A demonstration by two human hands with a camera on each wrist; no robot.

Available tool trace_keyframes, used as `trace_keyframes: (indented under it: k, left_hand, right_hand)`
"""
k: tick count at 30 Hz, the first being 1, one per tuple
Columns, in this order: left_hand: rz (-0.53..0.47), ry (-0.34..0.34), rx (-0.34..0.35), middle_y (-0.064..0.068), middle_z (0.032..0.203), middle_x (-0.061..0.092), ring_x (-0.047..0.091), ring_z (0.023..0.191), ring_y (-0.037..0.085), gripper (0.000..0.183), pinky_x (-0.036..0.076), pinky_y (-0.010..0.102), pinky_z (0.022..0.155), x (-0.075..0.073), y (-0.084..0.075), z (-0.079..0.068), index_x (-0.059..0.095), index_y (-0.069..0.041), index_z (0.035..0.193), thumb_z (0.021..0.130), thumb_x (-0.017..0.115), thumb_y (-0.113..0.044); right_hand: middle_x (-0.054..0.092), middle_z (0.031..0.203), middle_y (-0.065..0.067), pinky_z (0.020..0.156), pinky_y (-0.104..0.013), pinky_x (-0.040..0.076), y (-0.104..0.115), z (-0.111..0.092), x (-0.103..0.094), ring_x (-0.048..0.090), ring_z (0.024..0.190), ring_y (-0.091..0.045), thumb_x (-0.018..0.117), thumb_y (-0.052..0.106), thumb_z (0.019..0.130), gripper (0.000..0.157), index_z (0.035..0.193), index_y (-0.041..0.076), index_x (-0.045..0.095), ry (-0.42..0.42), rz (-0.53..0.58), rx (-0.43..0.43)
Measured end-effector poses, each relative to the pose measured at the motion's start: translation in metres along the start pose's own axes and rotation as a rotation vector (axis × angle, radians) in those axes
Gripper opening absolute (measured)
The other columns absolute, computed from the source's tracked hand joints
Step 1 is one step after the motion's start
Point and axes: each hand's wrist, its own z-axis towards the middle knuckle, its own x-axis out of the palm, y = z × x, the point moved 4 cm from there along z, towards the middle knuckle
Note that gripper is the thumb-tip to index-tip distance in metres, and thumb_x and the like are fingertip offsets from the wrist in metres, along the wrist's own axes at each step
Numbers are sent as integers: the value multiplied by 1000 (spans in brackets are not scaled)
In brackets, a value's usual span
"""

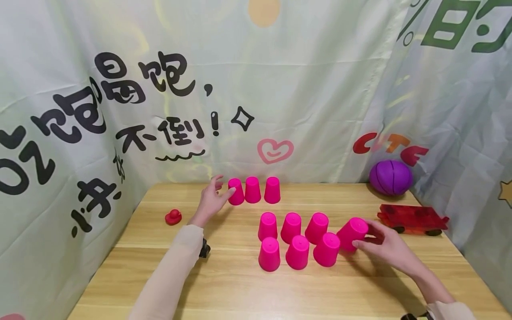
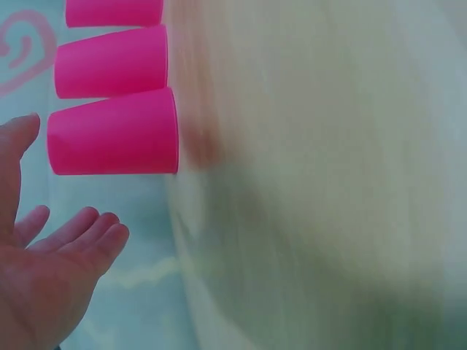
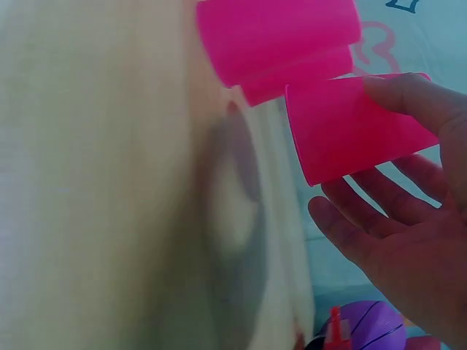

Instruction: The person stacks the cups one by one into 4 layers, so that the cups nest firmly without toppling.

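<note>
Pink cups stand upside down on the wooden table in rows. My right hand (image 1: 386, 244) grips a tilted pink cup (image 1: 353, 234) at the right end of the middle row. In the right wrist view, the thumb lies on one side of this held cup (image 3: 350, 135) and fingers are on the other. At the back, my left hand (image 1: 213, 198) is beside the leftmost cup (image 1: 236, 192) of a row of three. The left wrist view shows the left thumb and fingers (image 2: 87, 233) spread apart near that end cup (image 2: 113, 138), with nothing between them.
Three cups form the front row, including one cup (image 1: 269, 254) at its left end. A red toy duck (image 1: 173, 217) sits at the left. At the right are a purple ball (image 1: 390, 178) and a red toy car (image 1: 414, 219). A printed curtain (image 1: 320, 98) hangs behind the table.
</note>
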Motion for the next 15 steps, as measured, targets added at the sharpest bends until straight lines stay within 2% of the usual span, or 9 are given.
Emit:
trace_keyframes:
  k: [1,3,4,8,10,11,15]
  left_hand:
    - [5,3,6,32,148,56,53,140,48,75,45,60,118,-2,0,-2,39,-1,156,98,76,-29]
    - [9,7,12,32,148,56,54,140,47,74,45,60,118,-7,0,-7,39,-2,156,98,76,-28]
    - [12,6,13,32,147,57,54,140,47,74,46,59,118,-8,1,-9,39,-2,156,97,76,-27]
    - [22,-9,31,29,144,61,57,137,45,73,48,58,116,-13,-1,-19,41,-3,155,97,77,-27]
    - [29,-21,49,28,141,63,59,135,45,71,49,58,115,-15,-3,-23,43,-4,154,96,78,-28]
    - [36,-26,59,27,140,63,60,134,44,71,50,57,114,-16,-4,-26,44,-5,153,96,78,-28]
    - [55,-30,96,25,136,66,63,131,43,66,51,56,113,-18,-11,-34,48,-6,149,95,79,-29]
  right_hand:
    - [68,118,16,82,-17,61,2,4,-2,68,101,8,82,9,91,59,140,-8,55,-4,-13,0]
    - [71,121,2,81,-16,61,7,11,-5,68,100,10,83,11,91,60,141,-8,55,-16,-37,7]
    - [71,120,3,81,-15,61,8,14,-6,68,100,10,83,13,91,61,141,-7,56,-22,-52,10]
    - [70,129,-18,81,-15,60,15,30,-10,65,101,13,83,21,93,64,144,-5,54,-15,-100,17]
    - [70,131,-18,82,-16,61,20,38,-10,65,103,13,82,23,94,65,146,-2,54,-5,-111,7]
    - [67,134,-25,82,-17,61,22,43,-10,65,103,13,82,24,94,65,147,-2,53,3,-110,3]
    - [66,135,-19,83,-18,61,32,62,-6,65,106,8,80,26,95,64,149,4,53,19,-100,-13]
